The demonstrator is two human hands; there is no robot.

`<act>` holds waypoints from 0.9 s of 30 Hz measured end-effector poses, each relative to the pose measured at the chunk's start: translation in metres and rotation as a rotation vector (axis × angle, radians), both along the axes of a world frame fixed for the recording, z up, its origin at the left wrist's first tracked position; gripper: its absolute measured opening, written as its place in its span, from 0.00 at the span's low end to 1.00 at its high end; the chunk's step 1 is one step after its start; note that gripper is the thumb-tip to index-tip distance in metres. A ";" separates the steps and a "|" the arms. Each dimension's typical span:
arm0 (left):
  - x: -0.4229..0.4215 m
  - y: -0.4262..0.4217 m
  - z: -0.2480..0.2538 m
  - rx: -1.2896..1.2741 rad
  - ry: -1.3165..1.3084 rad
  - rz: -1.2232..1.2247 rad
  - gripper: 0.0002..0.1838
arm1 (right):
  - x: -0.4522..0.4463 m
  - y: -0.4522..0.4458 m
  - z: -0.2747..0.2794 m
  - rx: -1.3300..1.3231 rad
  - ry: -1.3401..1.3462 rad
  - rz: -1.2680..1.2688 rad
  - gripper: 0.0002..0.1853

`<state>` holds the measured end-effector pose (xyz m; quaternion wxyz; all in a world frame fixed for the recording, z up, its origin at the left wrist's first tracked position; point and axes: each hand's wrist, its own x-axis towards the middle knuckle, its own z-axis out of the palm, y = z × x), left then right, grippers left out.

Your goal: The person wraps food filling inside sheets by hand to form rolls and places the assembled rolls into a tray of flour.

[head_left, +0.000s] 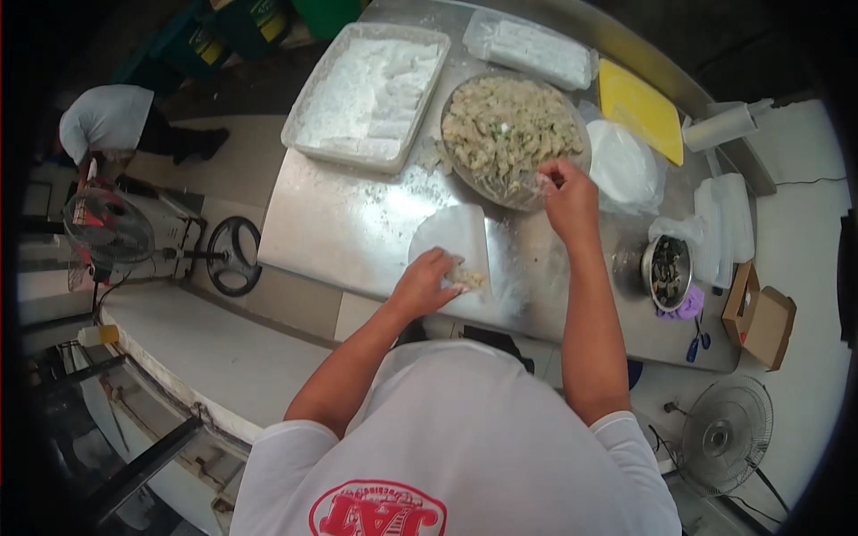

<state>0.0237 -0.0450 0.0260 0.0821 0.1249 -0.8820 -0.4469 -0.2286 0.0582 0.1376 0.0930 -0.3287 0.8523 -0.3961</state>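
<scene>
A thin white wrapper sheet (460, 234) lies near the front edge of the steel table, with a small heap of pale filling (470, 278) on its lower part. My left hand (424, 284) rests at the wrapper's lower left, fingers spread beside the filling. Behind it stands a large round bowl of chunky filling (509, 134) with green bits. My right hand (568, 198) is at the bowl's lower right rim, thumb and fingers pinched together; what they hold, if anything, is too small to make out.
A tray of white floured pieces (366, 94) stands back left. At the right are a yellow board (639, 112), plastic-wrapped packs (626, 165), a small metal bowl (668, 271), scissors (697, 344) and a cardboard box (758, 314). Another person (112, 121) bends over at the far left.
</scene>
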 end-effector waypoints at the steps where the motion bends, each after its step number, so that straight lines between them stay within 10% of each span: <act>1: 0.003 0.009 -0.001 0.008 -0.010 -0.001 0.27 | 0.009 0.007 0.004 -0.085 -0.176 -0.073 0.05; 8: -0.011 0.033 -0.005 -0.221 0.045 0.115 0.28 | 0.017 0.044 -0.019 -0.036 -0.093 0.095 0.06; 10: -0.009 0.031 -0.005 -0.235 0.037 0.096 0.30 | -0.016 0.052 -0.028 0.126 0.494 0.104 0.07; 14: -0.007 0.018 0.004 -0.197 0.073 0.070 0.34 | -0.058 0.042 -0.021 0.348 0.741 0.196 0.09; 16: -0.004 0.008 0.013 0.033 -0.048 0.061 0.34 | -0.062 0.035 -0.017 0.806 0.610 0.336 0.10; 20: 0.005 -0.010 0.002 0.213 -0.022 -0.001 0.34 | -0.036 0.028 -0.013 0.833 0.553 0.475 0.11; 27: 0.010 -0.007 -0.003 0.254 0.004 0.007 0.31 | 0.090 0.039 -0.008 0.042 -0.460 0.425 0.21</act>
